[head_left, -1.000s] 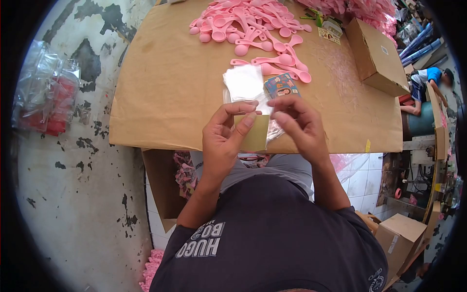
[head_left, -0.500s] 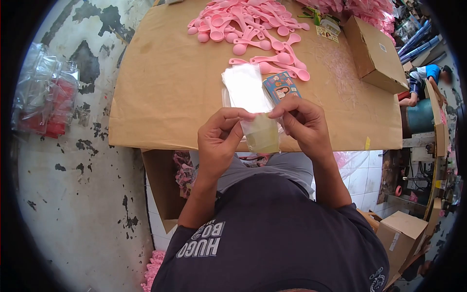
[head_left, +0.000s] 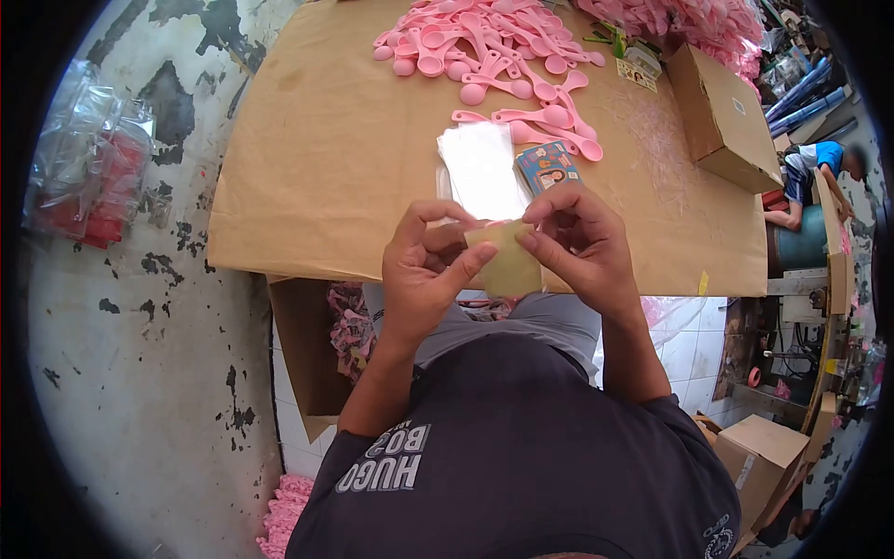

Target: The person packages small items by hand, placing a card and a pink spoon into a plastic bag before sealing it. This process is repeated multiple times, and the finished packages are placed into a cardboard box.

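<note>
My left hand (head_left: pixel 424 270) and my right hand (head_left: pixel 582 242) both pinch the top of one small clear plastic bag (head_left: pixel 507 265), held above the near edge of the brown cardboard tabletop (head_left: pixel 326 158). Just beyond my fingers lie a stack of clear bags (head_left: pixel 481 170) and a small pile of printed picture cards (head_left: pixel 547 168). Farther back is a heap of pink plastic spoons (head_left: pixel 489 51).
A closed cardboard box (head_left: pixel 722 112) stands on the table's right side. Packed clear bags with red contents (head_left: pixel 88 168) lie on the floor at left. Another person in a blue shirt (head_left: pixel 815 163) sits at far right. More boxes (head_left: pixel 764 456) are at lower right.
The bag has shifted in my fingers: its top now sits between both thumbs and forefingers, and my left index finger has come across its front. My view has tilted slightly.
</note>
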### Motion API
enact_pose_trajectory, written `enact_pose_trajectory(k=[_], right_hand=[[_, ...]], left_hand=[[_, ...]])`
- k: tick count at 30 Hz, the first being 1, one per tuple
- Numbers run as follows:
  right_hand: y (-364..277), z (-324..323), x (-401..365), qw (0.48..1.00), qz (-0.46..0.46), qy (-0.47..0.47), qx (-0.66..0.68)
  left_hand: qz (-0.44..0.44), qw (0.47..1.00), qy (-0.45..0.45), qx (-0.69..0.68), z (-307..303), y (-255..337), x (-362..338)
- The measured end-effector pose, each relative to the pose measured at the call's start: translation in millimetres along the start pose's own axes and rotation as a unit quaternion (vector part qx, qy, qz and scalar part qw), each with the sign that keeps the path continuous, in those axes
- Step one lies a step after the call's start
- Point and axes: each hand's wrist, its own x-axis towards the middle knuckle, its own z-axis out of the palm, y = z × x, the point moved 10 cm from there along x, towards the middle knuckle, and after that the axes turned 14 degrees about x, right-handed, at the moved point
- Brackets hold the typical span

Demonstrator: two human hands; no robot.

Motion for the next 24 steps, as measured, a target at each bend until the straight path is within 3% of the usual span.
enact_pose_trajectory(k=[4, 6, 7, 9, 11, 13, 15, 17, 19, 22, 24], right_hand=[[-9, -3, -2, 0.992, -0.074, 0.024, 0.101], [-14, -7, -4, 0.988, -0.094, 0.02, 0.121], [-16, -10, -3, 0.995, -0.079, 0.021, 0.064], [-15, -19, -1, 0.998, -0.065, 0.023, 0.007], [-26, -37, 1, 0.962, -0.107, 0.101, -0.231], [-24, -41, 4, 0.953, -0.089, 0.122, -0.262], [-25, -25, 3, 0.911, -0.177, 0.069, -0.366], [-16, -10, 3, 0.902, -0.175, 0.049, -0.392], [-10, 6, 3, 0.892, -0.172, 0.027, -0.417], [8, 22, 8, 0.864, -0.143, -0.013, -0.483], [20, 22, 10, 0.863, -0.136, -0.02, -0.487]], left_hand=[[-0.061, 0.997, -0.041, 0.002, 10, -9, -2], [-0.028, 0.988, -0.107, 0.111, 18, -14, -5], [-0.028, 0.987, -0.109, 0.112, 16, -16, -5], [0.067, 0.972, -0.033, 0.224, -4, 2, 0], [0.152, 0.943, 0.037, 0.293, -28, 22, 11], [0.153, 0.91, 0.095, 0.374, -57, 31, 19], [0.127, 0.888, 0.108, 0.429, -79, 30, 24], [0.102, 0.863, 0.118, 0.48, -104, 24, 26], [0.123, 0.795, 0.099, 0.586, -112, 19, 26], [0.08, 0.84, 0.111, 0.526, -114, 12, 20], [0.078, 0.835, 0.096, 0.537, -108, 7, 19]])
